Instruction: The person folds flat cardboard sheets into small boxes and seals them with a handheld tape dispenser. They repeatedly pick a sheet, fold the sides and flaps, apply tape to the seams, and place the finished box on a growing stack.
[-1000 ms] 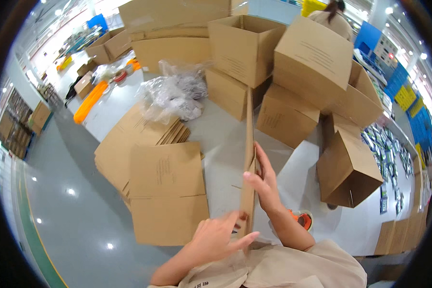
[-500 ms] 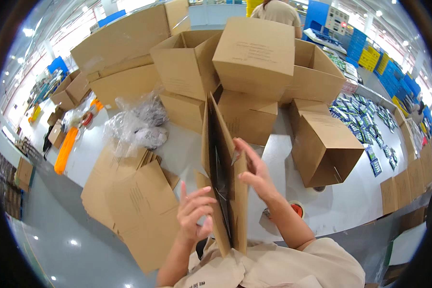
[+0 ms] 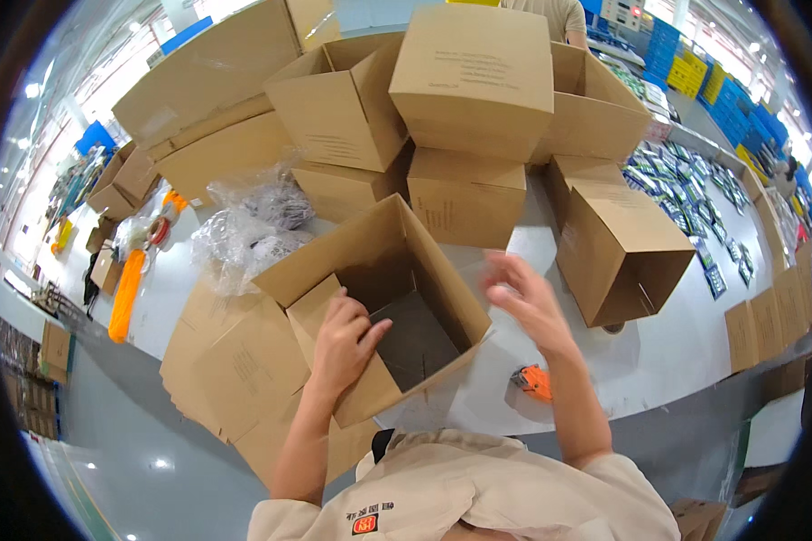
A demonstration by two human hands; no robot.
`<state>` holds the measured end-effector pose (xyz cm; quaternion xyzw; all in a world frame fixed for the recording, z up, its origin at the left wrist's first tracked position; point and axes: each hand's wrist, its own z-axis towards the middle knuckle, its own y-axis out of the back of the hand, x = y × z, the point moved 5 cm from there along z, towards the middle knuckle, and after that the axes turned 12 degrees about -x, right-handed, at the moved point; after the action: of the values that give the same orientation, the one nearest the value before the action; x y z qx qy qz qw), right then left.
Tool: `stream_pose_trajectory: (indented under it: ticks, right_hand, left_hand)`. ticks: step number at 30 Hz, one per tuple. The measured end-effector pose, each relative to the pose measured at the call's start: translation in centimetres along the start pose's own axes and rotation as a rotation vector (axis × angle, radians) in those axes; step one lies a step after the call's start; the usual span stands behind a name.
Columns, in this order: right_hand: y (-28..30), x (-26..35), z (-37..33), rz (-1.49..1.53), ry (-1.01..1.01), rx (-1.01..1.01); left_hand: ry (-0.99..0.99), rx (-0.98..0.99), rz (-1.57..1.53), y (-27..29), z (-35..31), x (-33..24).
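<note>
An open brown cardboard box [image 3: 334,248] stands unfolded in front of me, tilted toward the left, its dark inside and bottom showing. My left hand [image 3: 345,341] grips its near left side, fingers curled over a folded-in flap and the thumb toward the inside. Off the box's right side, my right hand [image 3: 523,302] hangs in the air, fingers apart and slightly blurred, holding nothing. An orange tape dispenser [image 3: 536,382] lies on the table just below that hand. Under and left of the box is a stack of flattened cartons [image 3: 244,361].
Several made-up boxes [image 3: 474,81] are piled along the back. An open carton [image 3: 627,248] lies on its side at the right. Clear plastic bags [image 3: 244,239] sit at the left. Small green-and-blue packets [image 3: 686,203] cover the far right of the white table [image 3: 645,361].
The box has gone from flat and upright on edge to opened out into a square. My left hand has taken hold of its side; my right hand has moved off to the right.
</note>
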<state>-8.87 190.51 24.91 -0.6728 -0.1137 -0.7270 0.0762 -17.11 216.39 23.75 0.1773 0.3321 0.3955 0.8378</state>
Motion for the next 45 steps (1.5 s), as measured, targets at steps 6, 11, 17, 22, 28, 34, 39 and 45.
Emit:
stream_pose_trajectory:
  ticks: [6, 11, 17, 22, 28, 34, 39, 45]
  right_hand:
    - [-8.6, -7.1, 6.5, -0.203, 0.154, 0.234]
    - [-8.2, -6.3, 2.7, -0.553, 0.206, 0.218]
    - [-3.8, -4.5, -2.1, -0.725, -0.323, 0.201]
    - [-1.2, -3.8, 1.0, -0.091, 0.307, 0.061]
    - [0.7, -3.7, -2.9, -0.777, 0.495, 0.35]
    - [0.8, -2.1, -4.1, -0.714, 0.363, 0.308]
    - [0.2, -2.9, -3.6, -0.605, 0.338, 0.341]
    - [0.4, -2.7, -3.7, -0.426, 0.299, 0.341]
  left_hand:
    - [0.018, -0.121, -0.055, 0.4, -0.1, 0.1]
    - [0.088, -0.533, 0.106, 4.3, -1.2, 1.1]
    - [0.956, -0.007, -0.652, 1.2, -4.5, 8.4]
    - [0.901, 0.223, -0.861, -3.0, -4.0, 10.6]
    - [0.204, 0.681, -0.38, 2.0, -1.5, 9.1]
    - [0.322, 0.813, -0.503, 7.9, -2.2, 2.4]
    - [0.645, -0.03, -0.439, 6.0, -5.7, 1.9]
    - [0.496, 0.167, -0.03, 3.9, -6.7, 0.6]
